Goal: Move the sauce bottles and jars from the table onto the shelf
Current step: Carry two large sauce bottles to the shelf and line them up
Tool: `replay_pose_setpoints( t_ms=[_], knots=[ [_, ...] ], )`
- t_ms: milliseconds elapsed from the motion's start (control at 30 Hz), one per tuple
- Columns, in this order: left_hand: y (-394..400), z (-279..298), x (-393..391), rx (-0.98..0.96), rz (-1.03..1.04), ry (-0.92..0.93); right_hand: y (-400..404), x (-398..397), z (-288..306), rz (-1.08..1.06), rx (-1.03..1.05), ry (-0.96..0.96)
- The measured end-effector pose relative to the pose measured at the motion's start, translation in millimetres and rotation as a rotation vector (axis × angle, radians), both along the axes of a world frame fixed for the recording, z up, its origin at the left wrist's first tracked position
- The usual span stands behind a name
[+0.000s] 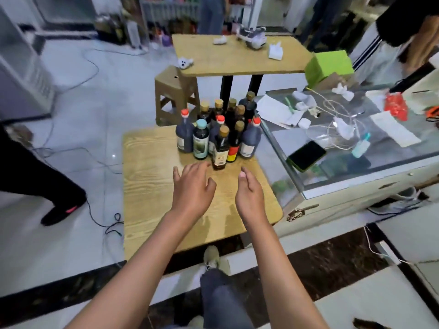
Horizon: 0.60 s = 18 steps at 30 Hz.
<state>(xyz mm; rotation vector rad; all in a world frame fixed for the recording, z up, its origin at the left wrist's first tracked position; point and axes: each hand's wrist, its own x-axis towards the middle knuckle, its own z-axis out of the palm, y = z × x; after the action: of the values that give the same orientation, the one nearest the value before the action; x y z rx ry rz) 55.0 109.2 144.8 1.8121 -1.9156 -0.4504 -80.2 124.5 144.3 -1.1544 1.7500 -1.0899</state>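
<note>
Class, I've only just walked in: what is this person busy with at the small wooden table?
A person reaches both bare hands toward a cluster of dark sauce bottles standing upright at the far end of the light wooden table. The left hand and the right hand are open and hold nothing yet. The left fingertips are nearest the front brown-capped bottle. No bottle has visibly been lifted.

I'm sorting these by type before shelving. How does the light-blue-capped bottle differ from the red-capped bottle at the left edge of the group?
The light-blue-capped bottle has a pale blue cap; the left red-capped bottle has a red one. The blue-capped bottle is shorter, the red-capped one taller with a narrow neck. The blue-capped bottle's label covers most of its front and bears a dark picture; the red-capped one's is a white patch low on its side. Both stand upright with dark contents on the wooden table.
</note>
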Motion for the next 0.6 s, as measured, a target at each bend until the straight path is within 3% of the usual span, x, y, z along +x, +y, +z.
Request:
replay_pose_setpoints(
  t_ms=[233,367,600],
  knots=[
    [-95,-26,-4,0.041,0.172,0.136,-126,15,-42,-0.102,0.096,-0.135],
    [-161,-39,-15,0.067,0.232,0.2,-180,9,-76,-0.134,0.227,-0.068],
    [-239,-73,-29,0.094,0.211,0.057,-232,6,-110,-0.087,0.288,0.108]
  ],
)
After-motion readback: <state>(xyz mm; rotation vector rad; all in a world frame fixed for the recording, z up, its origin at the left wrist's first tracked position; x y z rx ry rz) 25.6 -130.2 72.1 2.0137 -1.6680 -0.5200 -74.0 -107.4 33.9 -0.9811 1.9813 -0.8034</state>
